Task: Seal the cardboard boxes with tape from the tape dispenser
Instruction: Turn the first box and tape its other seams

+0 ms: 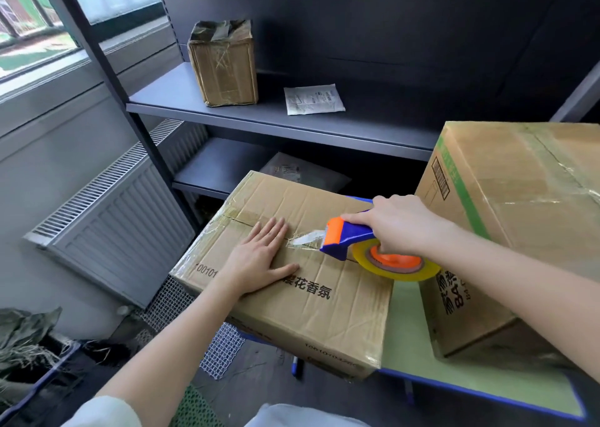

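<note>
a: what is seen from the head camera, starting at the back?
b: a dark metal shelf (276, 118) is seen against the wall, with a small taped box (224, 63) set on it. in front, a flat cardboard box (308, 296) and a taller box (519, 215), just beside it on the right, are carried by a green tabletop (406, 345).
a: and the hands?
b: the left hand (259, 258) is laid flat, fingers straight, on the flat box, probably so the flaps are kept down. the tape dispenser (344, 235) is gripped by the right hand (402, 222) and held low at the centre seam, where a strip of tape (305, 239) reaches the cardboard.
</note>
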A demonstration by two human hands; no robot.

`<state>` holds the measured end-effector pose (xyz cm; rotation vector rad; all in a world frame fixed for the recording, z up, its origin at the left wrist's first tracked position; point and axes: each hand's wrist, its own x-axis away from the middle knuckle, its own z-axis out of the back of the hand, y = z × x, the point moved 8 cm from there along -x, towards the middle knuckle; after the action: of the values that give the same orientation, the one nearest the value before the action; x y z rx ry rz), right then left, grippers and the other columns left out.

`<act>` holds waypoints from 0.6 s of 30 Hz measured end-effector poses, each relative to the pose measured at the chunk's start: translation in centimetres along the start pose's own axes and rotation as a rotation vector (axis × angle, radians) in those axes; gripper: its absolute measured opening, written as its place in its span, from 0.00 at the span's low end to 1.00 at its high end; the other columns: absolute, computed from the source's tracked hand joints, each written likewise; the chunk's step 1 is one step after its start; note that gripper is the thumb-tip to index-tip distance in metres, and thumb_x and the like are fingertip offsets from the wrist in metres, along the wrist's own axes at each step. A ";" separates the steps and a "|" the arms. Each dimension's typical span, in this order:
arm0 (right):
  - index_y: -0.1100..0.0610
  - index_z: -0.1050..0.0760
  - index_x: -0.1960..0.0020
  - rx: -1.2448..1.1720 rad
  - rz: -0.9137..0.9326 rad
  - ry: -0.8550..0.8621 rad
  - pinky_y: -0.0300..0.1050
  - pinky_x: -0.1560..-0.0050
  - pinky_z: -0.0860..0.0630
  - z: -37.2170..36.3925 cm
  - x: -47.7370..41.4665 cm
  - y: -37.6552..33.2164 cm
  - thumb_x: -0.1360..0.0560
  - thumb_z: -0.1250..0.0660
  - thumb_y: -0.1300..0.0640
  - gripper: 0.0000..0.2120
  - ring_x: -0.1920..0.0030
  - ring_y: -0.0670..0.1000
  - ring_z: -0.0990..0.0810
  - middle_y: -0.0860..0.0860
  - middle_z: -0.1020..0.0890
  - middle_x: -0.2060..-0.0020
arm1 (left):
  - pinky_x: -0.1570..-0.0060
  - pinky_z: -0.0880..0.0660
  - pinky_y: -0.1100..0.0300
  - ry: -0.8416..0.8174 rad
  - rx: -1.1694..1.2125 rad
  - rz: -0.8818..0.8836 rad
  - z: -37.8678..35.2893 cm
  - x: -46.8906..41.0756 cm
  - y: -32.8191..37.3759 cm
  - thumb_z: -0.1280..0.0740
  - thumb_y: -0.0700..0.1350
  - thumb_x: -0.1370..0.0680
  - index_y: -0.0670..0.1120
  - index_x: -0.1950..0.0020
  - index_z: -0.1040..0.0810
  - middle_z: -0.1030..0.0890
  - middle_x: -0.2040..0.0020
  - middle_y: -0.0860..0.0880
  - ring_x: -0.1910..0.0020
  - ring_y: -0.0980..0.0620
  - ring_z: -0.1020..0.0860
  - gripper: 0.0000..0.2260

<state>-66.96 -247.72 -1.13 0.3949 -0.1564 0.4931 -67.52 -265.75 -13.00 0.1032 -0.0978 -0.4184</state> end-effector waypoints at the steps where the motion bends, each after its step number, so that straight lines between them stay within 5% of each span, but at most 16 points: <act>1: 0.37 0.50 0.25 0.028 0.008 0.002 0.46 0.61 0.35 0.0 0.0 -0.4 0.23 0.39 0.51 0.31 0.48 0.56 0.25 0.55 0.28 0.45 | 0.29 0.66 0.61 -0.004 -0.005 -0.039 -0.2 0.0 1.5 0.67 0.77 0.36 0.46 0.22 0.58 0.58 0.23 0.50 0.27 0.57 0.64 0.51; 12: 0.44 0.57 0.23 0.119 -0.057 -0.119 0.48 0.55 0.33 -1.1 -0.6 -1.2 0.27 0.33 0.48 0.42 0.39 0.58 0.31 0.57 0.32 0.36 | 0.26 0.64 0.54 0.007 -0.051 0.000 -1.4 -0.1 6.5 0.61 0.79 0.37 0.38 0.23 0.58 0.58 0.23 0.43 0.24 0.50 0.62 0.56; 18: 0.40 0.48 0.25 0.034 -0.053 0.000 0.48 0.56 0.33 -0.1 -0.8 -1.2 0.22 0.41 0.54 0.29 0.43 0.58 0.28 0.56 0.28 0.41 | 0.26 0.63 0.54 -0.012 -0.015 0.069 -1.9 -0.3 5.9 0.68 0.81 0.46 0.38 0.24 0.60 0.60 0.23 0.43 0.24 0.50 0.63 0.62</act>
<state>-67.02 -248.97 -1.84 0.4308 -0.1376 0.4443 -65.24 -260.13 -14.20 0.0824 -0.1101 -0.3504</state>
